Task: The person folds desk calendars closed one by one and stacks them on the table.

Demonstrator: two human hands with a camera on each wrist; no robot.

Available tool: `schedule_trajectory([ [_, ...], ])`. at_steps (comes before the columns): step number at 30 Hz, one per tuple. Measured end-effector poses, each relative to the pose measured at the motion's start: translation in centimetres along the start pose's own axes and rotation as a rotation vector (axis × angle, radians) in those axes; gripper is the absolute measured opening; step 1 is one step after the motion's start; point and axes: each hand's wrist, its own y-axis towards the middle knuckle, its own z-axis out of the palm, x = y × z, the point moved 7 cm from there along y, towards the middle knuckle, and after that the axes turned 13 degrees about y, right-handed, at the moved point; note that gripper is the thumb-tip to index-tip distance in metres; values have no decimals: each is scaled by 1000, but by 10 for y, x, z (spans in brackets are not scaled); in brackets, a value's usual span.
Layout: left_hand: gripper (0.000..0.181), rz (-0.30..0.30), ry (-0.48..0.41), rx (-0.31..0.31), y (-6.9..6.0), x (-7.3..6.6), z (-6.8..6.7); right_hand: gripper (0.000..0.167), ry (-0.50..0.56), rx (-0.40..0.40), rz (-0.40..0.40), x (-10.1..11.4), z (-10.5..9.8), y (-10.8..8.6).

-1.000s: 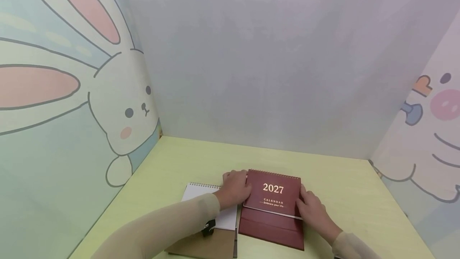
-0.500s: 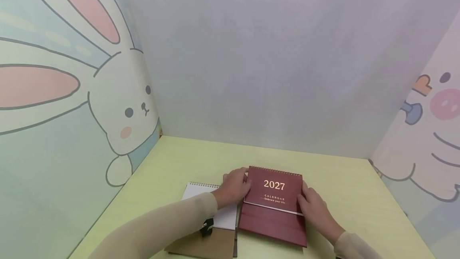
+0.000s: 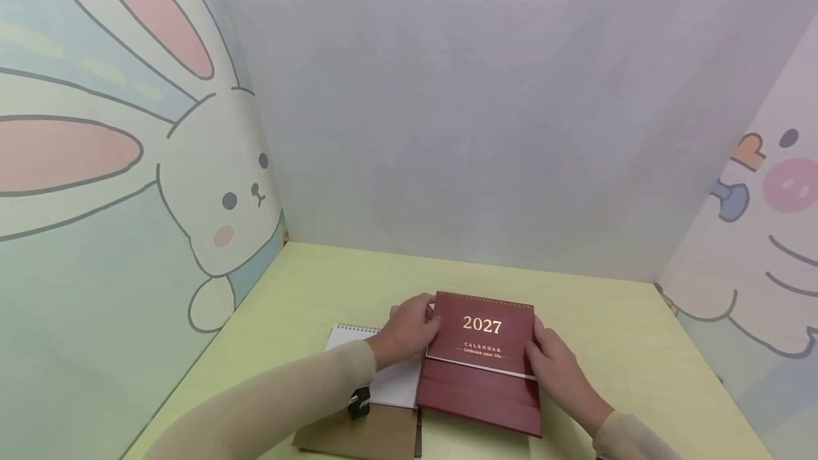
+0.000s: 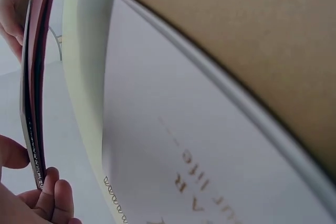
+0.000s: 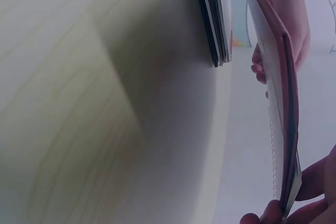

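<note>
A maroon desk calendar (image 3: 479, 371) marked 2027 is held slightly above the table, its gold spiral at the far edge. My left hand (image 3: 405, 332) grips its left side, and the left wrist view shows the thumb and fingers (image 4: 63, 195) on opposite faces. On the right side my right hand (image 3: 564, 375) pinches the other edge, with fingers (image 5: 272, 211) beneath and thumb above. Below my left forearm lies a white-covered spiral desk calendar (image 3: 397, 385) with a brown base (image 3: 367, 433). The maroon calendar's lower left corner overlaps its right edge in the head view.
Dark edges (image 5: 210, 19) of a stack beneath the white calendar show in the right wrist view. The pale yellow table (image 3: 613, 332) is bounded by a grey back wall (image 3: 473, 126) and side walls printed with cartoon animals. A black device (image 3: 359, 403) sits at my left wrist.
Both hands have raised the maroon calendar off the table and moved it slightly away. In the last half second it has shifted left toward the white calendar, which stays put.
</note>
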Motion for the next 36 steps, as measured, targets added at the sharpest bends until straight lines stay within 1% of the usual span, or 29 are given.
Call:
schedule_trajectory([
  [8, 48, -16, 2, 7, -7, 7, -6, 68, 51, 16, -34, 12, 8, -4],
  [11, 48, -25, 0, 12, -11, 9, -8, 66, 67, 20, -34, 14, 11, -5],
  [17, 47, -39, -5, 24, -18, 14, -13, 68, 68, 35, -48, 20, 16, -6],
  [25, 46, -45, -18, 24, -26, 19, -20, 68, 92, 44, -32, 24, 24, -7],
  [29, 47, -44, -20, 18, -29, 22, -22, 67, 107, 50, -46, 27, 27, -8],
  [32, 47, -55, -24, 16, -32, 27, -23, 67, 125, 55, -54, 30, 31, -8],
  [36, 48, -71, -38, 20, -36, 33, -25, 69, 150, 67, -45, 32, 38, -8],
])
